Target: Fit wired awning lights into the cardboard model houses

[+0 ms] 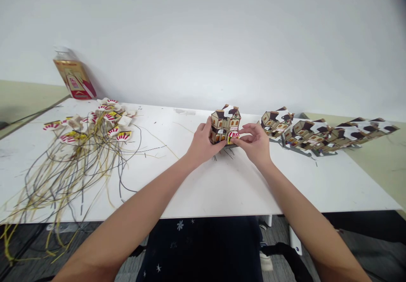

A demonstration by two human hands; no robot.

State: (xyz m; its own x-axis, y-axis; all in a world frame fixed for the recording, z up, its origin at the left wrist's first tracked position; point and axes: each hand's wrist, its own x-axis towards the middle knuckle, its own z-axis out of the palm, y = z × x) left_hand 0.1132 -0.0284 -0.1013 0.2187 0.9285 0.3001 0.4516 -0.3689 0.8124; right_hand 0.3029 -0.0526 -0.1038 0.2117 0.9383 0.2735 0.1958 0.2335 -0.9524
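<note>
A miniature house [221, 124] with lit-looking orange windows and a brown and white roof stands upright, just above or on the table in front of me. My left hand [202, 143] grips it from its left side, thumb along the lower front edge. With thumb and forefinger, my right hand [256, 146] pinches a small red-and-white striped awning piece [234, 135] against the house's lower right front; its other fingers are curled loosely. Short dark wire ends [230, 153] show beneath the house. Whether the awning piece is fixed to the house I cannot tell.
Several similar model houses [309, 135] stand in a row at the right of the white table [203, 197]. On the left lies a tangled heap of yellow and black wires [85, 163] with several striped awning pieces [123, 135]. A bottle [75, 77] leans by the wall.
</note>
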